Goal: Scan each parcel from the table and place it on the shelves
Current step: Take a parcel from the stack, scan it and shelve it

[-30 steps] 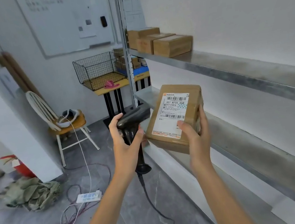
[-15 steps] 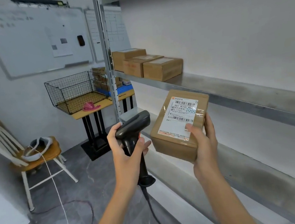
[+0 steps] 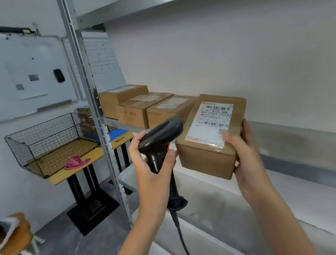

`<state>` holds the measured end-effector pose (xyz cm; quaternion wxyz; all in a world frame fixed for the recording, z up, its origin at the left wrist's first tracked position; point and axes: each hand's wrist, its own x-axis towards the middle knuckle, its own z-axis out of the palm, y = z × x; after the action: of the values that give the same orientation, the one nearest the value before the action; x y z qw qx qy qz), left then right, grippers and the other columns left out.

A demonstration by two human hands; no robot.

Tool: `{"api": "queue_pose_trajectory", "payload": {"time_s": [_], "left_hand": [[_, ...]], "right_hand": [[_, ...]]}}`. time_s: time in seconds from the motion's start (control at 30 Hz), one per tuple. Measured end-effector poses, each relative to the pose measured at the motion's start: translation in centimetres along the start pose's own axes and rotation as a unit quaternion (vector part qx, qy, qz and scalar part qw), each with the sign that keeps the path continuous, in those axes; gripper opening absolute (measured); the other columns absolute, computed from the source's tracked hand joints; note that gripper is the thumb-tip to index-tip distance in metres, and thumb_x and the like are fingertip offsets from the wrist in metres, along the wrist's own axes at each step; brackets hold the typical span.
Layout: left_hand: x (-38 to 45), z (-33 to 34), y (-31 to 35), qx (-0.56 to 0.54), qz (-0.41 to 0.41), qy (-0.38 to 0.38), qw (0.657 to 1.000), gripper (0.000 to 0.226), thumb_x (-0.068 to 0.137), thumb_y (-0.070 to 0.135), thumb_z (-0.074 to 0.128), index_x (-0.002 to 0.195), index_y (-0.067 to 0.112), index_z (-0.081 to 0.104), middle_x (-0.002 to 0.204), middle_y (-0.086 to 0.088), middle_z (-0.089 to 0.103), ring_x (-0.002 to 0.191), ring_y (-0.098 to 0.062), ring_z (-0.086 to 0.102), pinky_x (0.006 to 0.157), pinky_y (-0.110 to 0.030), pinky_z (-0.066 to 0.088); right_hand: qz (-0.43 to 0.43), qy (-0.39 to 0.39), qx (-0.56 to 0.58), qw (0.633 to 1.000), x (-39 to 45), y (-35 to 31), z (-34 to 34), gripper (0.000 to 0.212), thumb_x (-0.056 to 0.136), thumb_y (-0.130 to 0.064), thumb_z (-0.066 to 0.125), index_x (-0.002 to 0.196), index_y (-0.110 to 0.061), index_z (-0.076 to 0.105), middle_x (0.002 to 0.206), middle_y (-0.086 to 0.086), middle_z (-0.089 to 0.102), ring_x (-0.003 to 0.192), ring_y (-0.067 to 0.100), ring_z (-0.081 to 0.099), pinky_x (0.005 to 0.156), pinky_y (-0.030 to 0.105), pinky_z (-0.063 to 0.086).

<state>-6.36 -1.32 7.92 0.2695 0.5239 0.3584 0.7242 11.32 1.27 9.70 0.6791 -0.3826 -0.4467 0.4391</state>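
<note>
My right hand (image 3: 244, 152) grips a brown cardboard parcel (image 3: 210, 154) by its near right corner, white barcode label facing up. The parcel is lifted level with the middle shelf (image 3: 301, 133), just in front of its edge. My left hand (image 3: 148, 163) grips the handle of a black barcode scanner (image 3: 159, 136), whose head points at the parcel's left side. Three brown parcels (image 3: 139, 107) stand in a row at the left end of that same shelf.
A metal upright (image 3: 90, 98) frames the rack's left end, with a lower shelf (image 3: 224, 211) under my arms. Behind it stands a small table (image 3: 83, 168) bearing a wire basket (image 3: 51, 140) and more parcels. A wooden chair (image 3: 10, 237) sits at lower left. The scanner's cable (image 3: 184, 243) hangs down.
My view has risen and turned right toward the rack. Both hands have lifted, carrying the parcel from lower-shelf height up to the middle shelf's level, with the scanner still beside it.
</note>
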Motion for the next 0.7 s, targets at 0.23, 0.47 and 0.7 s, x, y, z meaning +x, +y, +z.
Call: {"api": "queue_pose_trajectory", "payload": {"time_s": [0.23, 0.47, 0.7], "left_hand": [[5.9, 2.3, -4.2, -0.020, 0.006, -0.012, 1.000, 0.062, 0.093, 0.005, 0.070, 0.132, 0.041, 0.038, 0.121, 0.039, 0.048, 0.120, 0.009, 0.051, 0.105, -0.024, 0.047], [8.0, 3.7, -6.9, -0.045, 0.013, -0.020, 0.999, 0.061, 0.095, 0.007, 0.069, 0.133, 0.042, 0.038, 0.109, 0.050, 0.051, 0.108, 0.018, 0.054, 0.084, 0.000, 0.040], [12.3, 4.0, -8.3, -0.090, -0.015, -0.041, 0.995, 0.060, 0.095, 0.006, 0.068, 0.136, 0.036, 0.037, 0.105, 0.046, 0.055, 0.104, 0.013, 0.058, 0.082, -0.002, 0.042]], "right_hand": [[0.021, 0.010, -0.209, 0.978, 5.4, 0.2, 0.3, 0.055, 0.089, -0.056, 0.066, 0.139, -0.050, 0.044, 0.115, -0.032, 0.064, 0.095, -0.012, 0.062, 0.075, 0.012, 0.046], [-0.073, 0.062, -0.326, 0.940, 6.3, 3.4, 1.7, 0.095, 0.078, -0.041, 0.084, 0.145, -0.053, 0.018, 0.128, -0.036, 0.051, 0.099, -0.028, 0.050, 0.076, -0.007, 0.036], [-0.047, 0.091, -0.326, 0.940, 10.1, 4.6, 2.8, 0.090, 0.084, -0.029, 0.081, 0.148, -0.049, 0.020, 0.118, -0.038, 0.050, 0.093, -0.029, 0.052, 0.073, -0.004, 0.041]]}}
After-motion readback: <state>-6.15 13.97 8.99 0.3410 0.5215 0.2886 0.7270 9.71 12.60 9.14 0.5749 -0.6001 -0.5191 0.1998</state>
